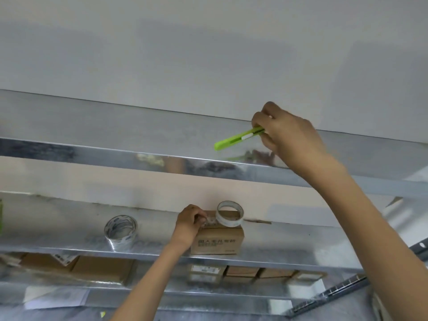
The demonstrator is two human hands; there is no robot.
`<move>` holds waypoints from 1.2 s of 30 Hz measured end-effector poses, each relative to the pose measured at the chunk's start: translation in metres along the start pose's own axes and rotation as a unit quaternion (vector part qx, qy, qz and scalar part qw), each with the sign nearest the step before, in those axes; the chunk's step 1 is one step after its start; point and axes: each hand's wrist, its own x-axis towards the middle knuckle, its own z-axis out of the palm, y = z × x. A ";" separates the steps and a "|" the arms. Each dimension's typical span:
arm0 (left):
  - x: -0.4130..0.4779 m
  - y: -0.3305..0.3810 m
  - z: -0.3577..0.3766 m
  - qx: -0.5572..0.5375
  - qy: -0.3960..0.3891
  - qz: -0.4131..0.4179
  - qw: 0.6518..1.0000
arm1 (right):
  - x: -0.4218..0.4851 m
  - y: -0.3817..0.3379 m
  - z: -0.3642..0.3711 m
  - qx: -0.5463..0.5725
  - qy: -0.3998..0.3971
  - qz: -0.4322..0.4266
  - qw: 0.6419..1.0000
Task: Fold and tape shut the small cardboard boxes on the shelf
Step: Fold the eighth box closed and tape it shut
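A small brown cardboard box with printed black characters stands on the middle metal shelf. A roll of clear tape lies on top of the box. My left hand pinches the pulled-out tape end at the box's top left edge. My right hand is raised over the top shelf and grips a green utility knife by one end, with the rest pointing left just above the shelf surface.
A second tape roll stands on the middle shelf to the left. Several more small cardboard boxes and larger ones sit on the shelf below. A white wall rises behind the shelves.
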 end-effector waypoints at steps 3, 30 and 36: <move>0.003 0.000 0.000 -0.020 0.010 -0.003 1.000 | -0.046 -0.013 -0.014 0.096 0.216 0.044 0.971; 0.003 -0.009 0.013 -0.083 0.058 -0.020 0.995 | -0.124 -0.138 0.238 0.390 -0.088 0.330 0.855; 0.006 -0.014 0.015 -0.071 0.032 -0.018 0.997 | -0.129 -0.142 0.245 0.377 -0.089 0.334 0.859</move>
